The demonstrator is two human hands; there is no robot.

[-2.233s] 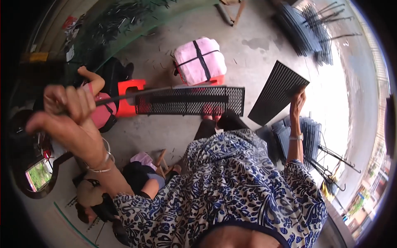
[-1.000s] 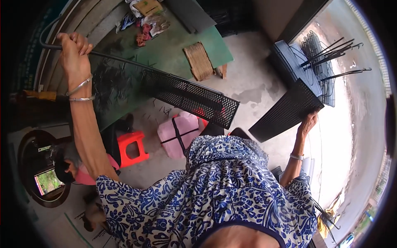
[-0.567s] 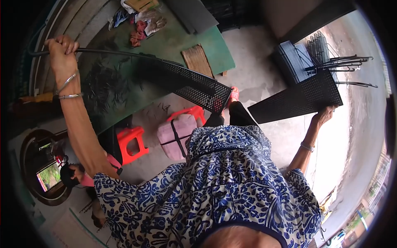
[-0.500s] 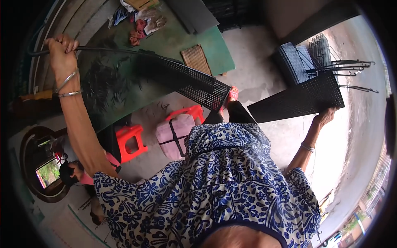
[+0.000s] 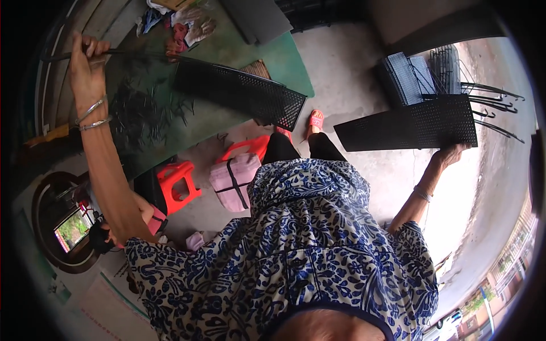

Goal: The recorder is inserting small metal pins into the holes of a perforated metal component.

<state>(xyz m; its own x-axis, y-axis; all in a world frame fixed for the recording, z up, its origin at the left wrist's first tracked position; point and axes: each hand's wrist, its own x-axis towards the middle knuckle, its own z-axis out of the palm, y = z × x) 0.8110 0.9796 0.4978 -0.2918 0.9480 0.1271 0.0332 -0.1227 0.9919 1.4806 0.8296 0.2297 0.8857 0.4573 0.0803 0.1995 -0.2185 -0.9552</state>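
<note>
My left hand [image 5: 85, 65] is raised at the far left, fingers wrapped around a thin black metal rod [image 5: 133, 53]. From that rod a black perforated metal rack [image 5: 242, 94] slants down across the green table, its far end reaching past the table's edge. At the right, my right hand [image 5: 453, 153] grips the lower outer corner of a second black perforated panel [image 5: 406, 125]. This panel hangs above the floor, roughly level, narrowing toward my feet. How my right fingertips close on it is partly hidden.
Small dark pieces [image 5: 151, 113] lie scattered on the green table [image 5: 293, 65], with crumpled cloths [image 5: 190, 25] farther back. Perforated racks with hooked rods [image 5: 401, 74] stand at the right wall. Red stools [image 5: 178, 184], a pink strapped bundle [image 5: 232, 181] and another person [image 5: 101, 236] are left of me.
Both racks sit differently: the left one has shifted up and left with my left hand, and the right one has tilted nearer level. My feet show more clearly as the view has shifted.
</note>
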